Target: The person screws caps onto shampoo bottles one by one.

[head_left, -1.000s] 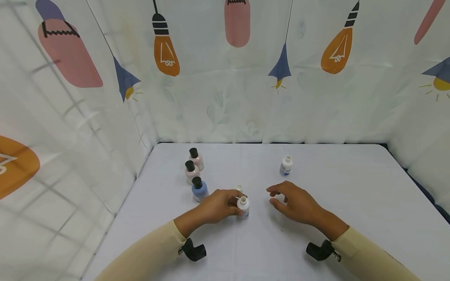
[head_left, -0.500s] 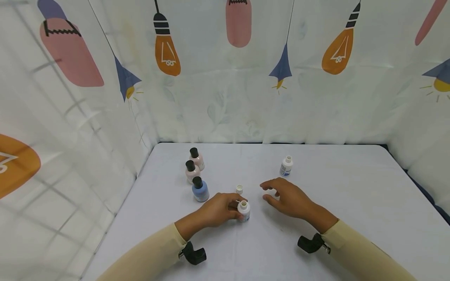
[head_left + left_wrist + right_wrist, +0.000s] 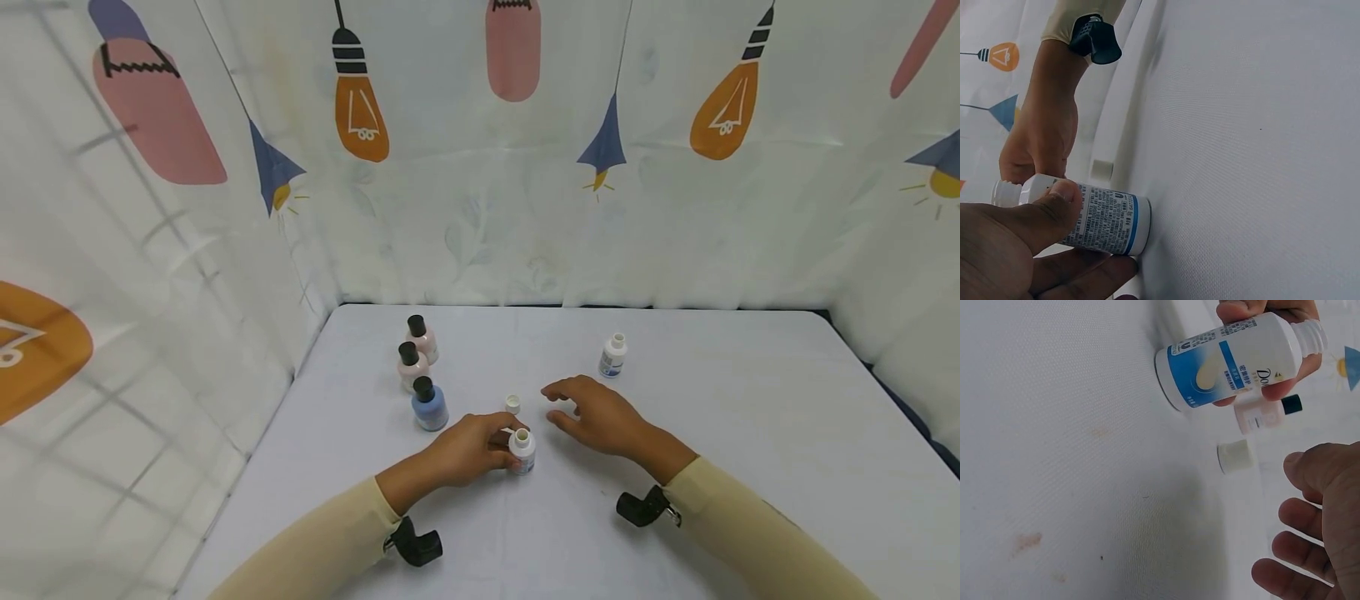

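My left hand (image 3: 467,450) grips a small white bottle (image 3: 523,458) without a cap, its open mouth upward and its base right at the tabletop. In the right wrist view that bottle (image 3: 1235,362) shows a blue and white label. Just beyond it a small white cap (image 3: 513,404) sits on the table. To the right, my right hand (image 3: 596,417) hovers with fingers loosely bent and nothing in them. Its fingertips point toward the cap. The left wrist view shows small print on the bottle (image 3: 1107,219) under the left thumb.
A second uncapped white bottle (image 3: 612,358) stands farther back on the right. Two pale pink nail polish bottles (image 3: 422,340) and a blue one (image 3: 430,410), all with black caps, stand at the left. Patterned cloth (image 3: 480,208) hangs behind the white table (image 3: 750,400).
My right hand has moved left, closer to the cap and the held bottle. My left hand has drawn the bottle slightly nearer to me, so the cap shows more fully.
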Demonstrator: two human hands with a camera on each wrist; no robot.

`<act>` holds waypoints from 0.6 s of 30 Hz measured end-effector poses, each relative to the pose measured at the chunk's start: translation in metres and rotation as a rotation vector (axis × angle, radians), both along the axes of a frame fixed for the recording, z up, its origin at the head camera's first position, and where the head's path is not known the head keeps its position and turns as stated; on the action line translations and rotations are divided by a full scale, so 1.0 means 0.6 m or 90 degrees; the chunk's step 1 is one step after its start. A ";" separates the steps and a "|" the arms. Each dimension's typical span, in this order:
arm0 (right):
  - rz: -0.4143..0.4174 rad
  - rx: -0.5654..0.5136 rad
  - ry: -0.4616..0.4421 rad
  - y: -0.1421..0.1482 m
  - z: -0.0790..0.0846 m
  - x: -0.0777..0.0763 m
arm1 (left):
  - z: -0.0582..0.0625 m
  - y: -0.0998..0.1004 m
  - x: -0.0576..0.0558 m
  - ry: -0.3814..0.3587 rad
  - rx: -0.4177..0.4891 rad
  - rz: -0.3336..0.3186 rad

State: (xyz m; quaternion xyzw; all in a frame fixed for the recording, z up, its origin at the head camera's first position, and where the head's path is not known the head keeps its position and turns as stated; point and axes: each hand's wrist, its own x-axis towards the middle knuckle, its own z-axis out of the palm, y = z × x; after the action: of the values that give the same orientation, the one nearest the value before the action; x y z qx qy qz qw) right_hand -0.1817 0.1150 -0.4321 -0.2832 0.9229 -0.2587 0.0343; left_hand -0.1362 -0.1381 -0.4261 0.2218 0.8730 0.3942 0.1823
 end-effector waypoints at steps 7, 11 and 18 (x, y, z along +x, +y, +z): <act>0.001 0.004 0.007 -0.007 -0.008 -0.010 | -0.001 -0.002 -0.001 0.006 -0.008 -0.006; 0.006 0.008 0.018 -0.014 -0.014 -0.017 | -0.001 -0.002 -0.001 0.014 -0.010 -0.010; 0.007 0.012 0.010 -0.031 -0.021 -0.025 | -0.002 -0.001 0.000 0.015 -0.006 -0.006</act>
State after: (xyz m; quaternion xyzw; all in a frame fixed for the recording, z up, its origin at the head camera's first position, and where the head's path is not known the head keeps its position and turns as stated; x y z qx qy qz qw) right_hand -0.1967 0.0966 -0.4449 -0.2899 0.9240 -0.2475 0.0310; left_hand -0.1362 -0.1387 -0.4273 0.2296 0.8759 0.3864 0.1753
